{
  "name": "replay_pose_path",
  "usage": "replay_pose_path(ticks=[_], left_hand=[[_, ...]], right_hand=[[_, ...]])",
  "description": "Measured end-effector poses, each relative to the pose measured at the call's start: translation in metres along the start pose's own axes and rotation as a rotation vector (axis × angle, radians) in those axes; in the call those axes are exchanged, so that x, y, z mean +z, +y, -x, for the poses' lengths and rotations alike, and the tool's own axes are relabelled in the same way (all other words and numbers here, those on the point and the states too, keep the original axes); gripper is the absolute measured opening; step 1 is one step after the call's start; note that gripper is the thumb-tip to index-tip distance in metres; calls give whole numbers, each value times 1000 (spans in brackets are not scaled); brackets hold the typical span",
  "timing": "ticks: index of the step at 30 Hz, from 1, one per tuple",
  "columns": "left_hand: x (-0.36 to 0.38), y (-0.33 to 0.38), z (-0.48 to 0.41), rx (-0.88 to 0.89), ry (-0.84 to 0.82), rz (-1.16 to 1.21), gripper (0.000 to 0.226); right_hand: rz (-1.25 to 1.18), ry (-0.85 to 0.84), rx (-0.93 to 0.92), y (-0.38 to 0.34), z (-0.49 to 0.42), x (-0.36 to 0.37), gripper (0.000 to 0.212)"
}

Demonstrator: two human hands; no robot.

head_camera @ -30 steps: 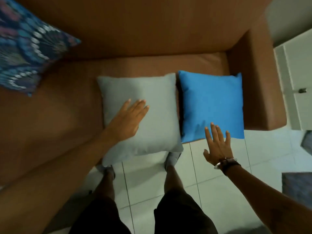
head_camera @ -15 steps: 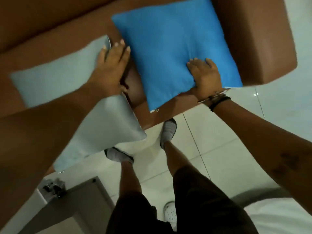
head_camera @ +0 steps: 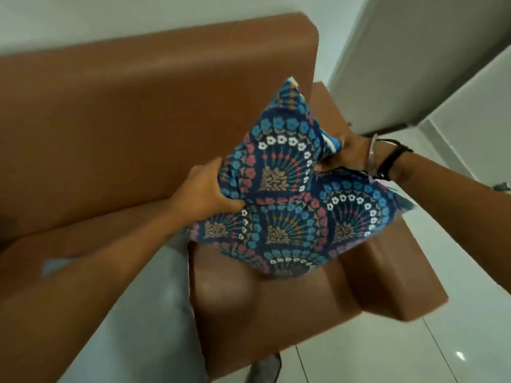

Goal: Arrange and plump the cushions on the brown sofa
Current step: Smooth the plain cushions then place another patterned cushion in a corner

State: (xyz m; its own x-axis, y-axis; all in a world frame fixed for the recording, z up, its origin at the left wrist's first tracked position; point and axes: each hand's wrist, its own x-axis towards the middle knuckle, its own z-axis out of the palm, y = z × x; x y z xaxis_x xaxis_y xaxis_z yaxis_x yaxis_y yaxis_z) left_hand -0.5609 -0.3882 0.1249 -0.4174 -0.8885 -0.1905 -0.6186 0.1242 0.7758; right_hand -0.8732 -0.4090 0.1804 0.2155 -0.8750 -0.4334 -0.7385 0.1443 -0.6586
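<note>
A: Where is the patterned cushion (head_camera: 287, 205) found?

B: It is held up in the air, tilted on one corner, above the right end of the brown sofa (head_camera: 116, 111). Its lower corner is seen over the seat, near the right armrest (head_camera: 392, 275).

A: How is it gripped?

B: The left hand (head_camera: 206, 190) is clamped on the cushion's edge at nine o'clock, thumb laid over the front. The right hand (head_camera: 349, 156) is closed on the edge at about two o'clock, fabric bunched under the fingers. A bangle and a dark band (head_camera: 387, 161) are worn on that wrist.

A: What is seen around it?

B: A grey cushion (head_camera: 154, 313) is lying on the seat at seven o'clock, partly hidden by the left forearm. A white tiled floor (head_camera: 414, 355) is seen at five o'clock, and a pale door (head_camera: 414, 59) at one o'clock.
</note>
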Motion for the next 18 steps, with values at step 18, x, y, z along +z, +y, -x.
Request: replay_pose_path(ticks=[18], left_hand=[[-27, -65, -96, 52, 420, -409, 79]], right_hand=[[66, 881, -208, 76, -198, 13, 6]])
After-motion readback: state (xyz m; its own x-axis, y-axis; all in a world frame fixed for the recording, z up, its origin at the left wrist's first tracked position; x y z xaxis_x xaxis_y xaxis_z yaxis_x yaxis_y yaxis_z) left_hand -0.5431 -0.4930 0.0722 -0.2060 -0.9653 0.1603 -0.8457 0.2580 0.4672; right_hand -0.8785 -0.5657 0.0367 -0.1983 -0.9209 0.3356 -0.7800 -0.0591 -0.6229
